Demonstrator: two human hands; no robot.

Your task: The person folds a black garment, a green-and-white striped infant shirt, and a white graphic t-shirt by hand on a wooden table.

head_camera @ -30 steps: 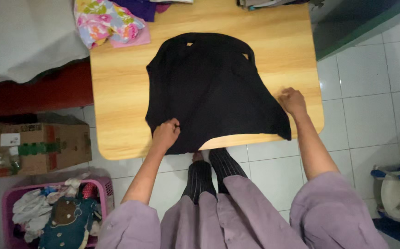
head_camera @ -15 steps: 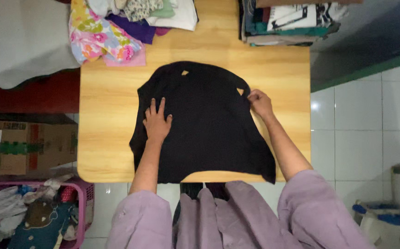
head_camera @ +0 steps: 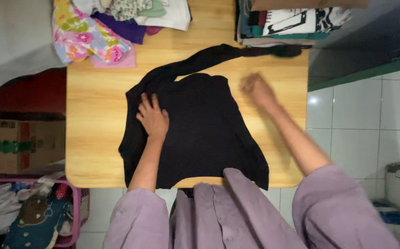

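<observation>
— from the head view, what's on the light wooden counter (head_camera: 94, 138)?

— a black cloth garment (head_camera: 204, 133), spread flat in the middle, its lower hem hanging over the near edge. one long sleeve (head_camera: 218, 54) stretches up and right toward the far corner.

— and the hands?

— the left hand (head_camera: 153, 117) lies flat on the garment's left side, fingers spread apart, pressing the cloth. the right hand (head_camera: 257, 90) hovers over the bare wood just beside the garment's right edge; it's blurred, so i cannot tell if it's apart or together.

— anything else about?

— a floral folded cloth pile (head_camera: 91, 39) at the far left corner, a stack of folded clothes (head_camera: 292, 23) at the far right, and a pink laundry basket (head_camera: 73, 212) on the floor.
</observation>
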